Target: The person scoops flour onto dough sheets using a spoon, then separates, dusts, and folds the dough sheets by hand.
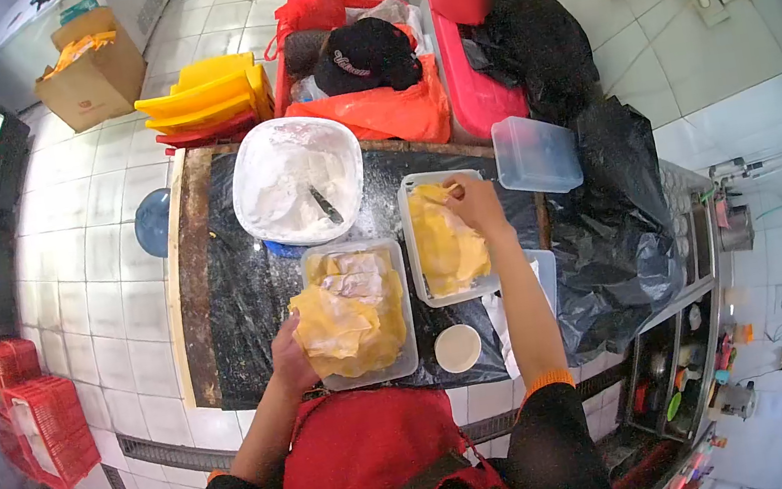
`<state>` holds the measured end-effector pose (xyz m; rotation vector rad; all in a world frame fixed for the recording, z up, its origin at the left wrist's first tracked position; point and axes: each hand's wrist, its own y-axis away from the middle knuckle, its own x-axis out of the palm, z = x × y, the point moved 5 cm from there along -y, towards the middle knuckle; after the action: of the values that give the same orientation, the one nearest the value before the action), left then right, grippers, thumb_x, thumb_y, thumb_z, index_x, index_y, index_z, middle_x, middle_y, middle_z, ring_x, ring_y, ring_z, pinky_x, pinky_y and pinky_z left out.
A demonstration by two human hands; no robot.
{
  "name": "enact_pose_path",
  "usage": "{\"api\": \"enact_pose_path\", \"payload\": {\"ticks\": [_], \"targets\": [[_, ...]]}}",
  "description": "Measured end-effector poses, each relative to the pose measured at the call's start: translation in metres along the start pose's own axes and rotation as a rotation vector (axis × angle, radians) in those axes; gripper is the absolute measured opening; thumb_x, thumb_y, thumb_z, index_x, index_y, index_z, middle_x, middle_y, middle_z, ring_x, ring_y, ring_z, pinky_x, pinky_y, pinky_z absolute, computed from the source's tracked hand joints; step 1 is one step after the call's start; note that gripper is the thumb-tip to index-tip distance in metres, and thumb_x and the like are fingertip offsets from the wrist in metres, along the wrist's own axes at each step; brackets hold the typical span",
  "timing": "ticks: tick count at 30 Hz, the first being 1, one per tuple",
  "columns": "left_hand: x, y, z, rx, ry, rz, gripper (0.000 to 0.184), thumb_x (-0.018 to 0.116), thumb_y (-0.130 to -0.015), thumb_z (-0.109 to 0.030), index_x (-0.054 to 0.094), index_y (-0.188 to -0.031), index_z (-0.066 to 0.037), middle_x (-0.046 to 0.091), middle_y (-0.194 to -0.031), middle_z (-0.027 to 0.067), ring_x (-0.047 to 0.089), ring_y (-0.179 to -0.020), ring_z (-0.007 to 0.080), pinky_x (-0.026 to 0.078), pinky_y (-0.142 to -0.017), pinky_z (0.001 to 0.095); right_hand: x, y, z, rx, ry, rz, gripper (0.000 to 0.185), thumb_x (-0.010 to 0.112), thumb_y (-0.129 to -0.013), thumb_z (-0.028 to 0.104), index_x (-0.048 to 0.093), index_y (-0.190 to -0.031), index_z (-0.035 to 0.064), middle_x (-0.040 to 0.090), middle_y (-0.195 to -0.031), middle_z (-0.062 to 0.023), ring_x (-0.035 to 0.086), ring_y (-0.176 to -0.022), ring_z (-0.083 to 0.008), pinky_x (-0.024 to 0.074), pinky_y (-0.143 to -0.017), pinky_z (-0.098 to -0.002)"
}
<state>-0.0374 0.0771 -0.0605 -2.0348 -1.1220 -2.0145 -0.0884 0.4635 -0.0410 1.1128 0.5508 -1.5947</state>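
My left hand (293, 356) is closed on the left edge of a stack of floury yellow dough sheets (337, 323), which lies over the left clear container (409, 343). Fingers of my right hand (474, 204) pinch the upper right edge of the yellow sheets (447, 246) in the right white container (421, 291). Behind the left container stands a white tub (256, 219) of white flour, with a dark-handled tool (325, 205) in it. A small round cream-coloured cup (458, 348) sits in front of the right container.
A clear lid (536, 155) lies behind my right hand. Another clear container (545, 272) is partly under my right forearm. Red crates, a black cap (366, 56) and an orange bag (392, 115) line the far edge. Yellow trays (207, 95) stand at the back left, black plastic (610, 222) at the right.
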Motion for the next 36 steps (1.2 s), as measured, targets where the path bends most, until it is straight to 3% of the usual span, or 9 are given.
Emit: {"api": "enact_pose_path", "payload": {"ticks": [3,13,15,18,23,25,27,32,36], "targets": [[0.007,0.006,-0.006,0.029,-0.046,0.067,0.064,0.044,-0.098,-0.045,0.037,-0.145,-0.004,0.049,-0.142,0.0185,0.05,-0.129,0.0377,0.036,-0.112,0.0509,-0.019,0.008,-0.005,0.05,-0.161,-0.112,0.028,0.072,-0.08,0.014,0.066,-0.106,0.0079,0.072,-0.093,-0.0133,0.07,-0.088,-0.0308,0.0547,-0.08,-0.0407],[0.002,0.005,-0.002,-0.022,-0.005,0.048,0.066,0.049,-0.095,-0.048,0.039,-0.145,-0.007,0.049,-0.141,0.0209,0.05,-0.127,0.0424,0.039,-0.106,0.0597,-0.064,0.058,0.013,-0.066,-0.282,-0.358,0.027,0.068,-0.084,0.007,0.061,-0.11,0.0059,0.07,-0.093,-0.0149,0.071,-0.085,-0.0279,0.0547,-0.078,-0.0374],[0.003,0.007,0.0,-0.073,0.05,0.113,0.06,0.048,-0.096,-0.04,0.039,-0.146,-0.008,0.049,-0.142,0.0174,0.048,-0.13,0.039,0.037,-0.109,0.0568,-0.075,0.07,0.025,-0.07,-0.32,-0.399,0.028,0.068,-0.084,0.006,0.061,-0.111,0.0056,0.07,-0.093,-0.0149,0.071,-0.085,-0.0284,0.0548,-0.078,-0.0374],[-0.002,0.012,-0.001,-0.064,0.086,0.114,0.06,0.048,-0.095,-0.039,0.039,-0.146,-0.008,0.049,-0.143,0.0178,0.048,-0.131,0.0397,0.037,-0.109,0.0572,-0.069,0.104,0.039,-0.108,-0.187,-0.352,0.03,0.069,-0.083,0.008,0.061,-0.111,0.0048,0.071,-0.094,-0.0153,0.07,-0.084,-0.0286,0.0549,-0.078,-0.0377],[-0.016,0.018,-0.004,-0.018,0.06,0.085,0.063,0.049,-0.096,-0.044,0.039,-0.144,-0.004,0.049,-0.141,0.0215,0.049,-0.129,0.0425,0.038,-0.107,0.0596,-0.006,0.147,0.036,-0.074,-0.25,0.13,0.035,0.07,-0.082,0.01,0.061,-0.115,0.0047,0.07,-0.099,-0.0171,0.07,-0.086,-0.031,0.0548,-0.079,-0.0392],[-0.024,0.019,-0.004,-0.015,0.034,0.071,0.062,0.049,-0.096,-0.042,0.04,-0.143,-0.003,0.049,-0.141,0.0216,0.049,-0.129,0.0423,0.039,-0.107,0.0594,0.0,0.138,0.019,-0.005,-0.181,0.083,0.039,0.071,-0.08,0.011,0.062,-0.118,0.0069,0.07,-0.103,-0.0168,0.068,-0.093,-0.0327,0.0536,-0.083,-0.039],[-0.03,0.02,-0.003,-0.04,-0.036,0.03,0.057,0.049,-0.097,-0.038,0.042,-0.142,-0.003,0.051,-0.139,0.0219,0.051,-0.127,0.0417,0.04,-0.106,0.0586,-0.016,0.131,0.024,-0.185,-0.002,-0.286,0.037,0.071,-0.081,0.013,0.065,-0.116,0.0055,0.07,-0.106,-0.0132,0.065,-0.096,-0.0313,0.0508,-0.086,-0.0402],[-0.009,0.015,-0.002,-0.093,0.036,0.095,0.051,0.048,-0.098,-0.032,0.043,-0.14,-0.002,0.054,-0.136,0.0208,0.054,-0.125,0.0397,0.041,-0.106,0.0558,0.001,0.125,0.041,-0.299,0.076,-0.183,0.035,0.073,-0.077,0.012,0.065,-0.111,0.0039,0.067,-0.102,-0.0115,0.061,-0.098,-0.0326,0.0475,-0.09,-0.0421],[-0.005,0.005,-0.005,-0.028,0.005,0.164,0.05,0.046,-0.1,-0.03,0.043,-0.14,-0.001,0.054,-0.137,0.0199,0.054,-0.125,0.0379,0.041,-0.108,0.0519,0.014,0.135,0.047,-0.367,0.231,-0.313,0.032,0.073,-0.075,0.012,0.066,-0.106,0.0062,0.065,-0.099,-0.0113,0.06,-0.096,-0.0337,0.0475,-0.089,-0.0447]]}}
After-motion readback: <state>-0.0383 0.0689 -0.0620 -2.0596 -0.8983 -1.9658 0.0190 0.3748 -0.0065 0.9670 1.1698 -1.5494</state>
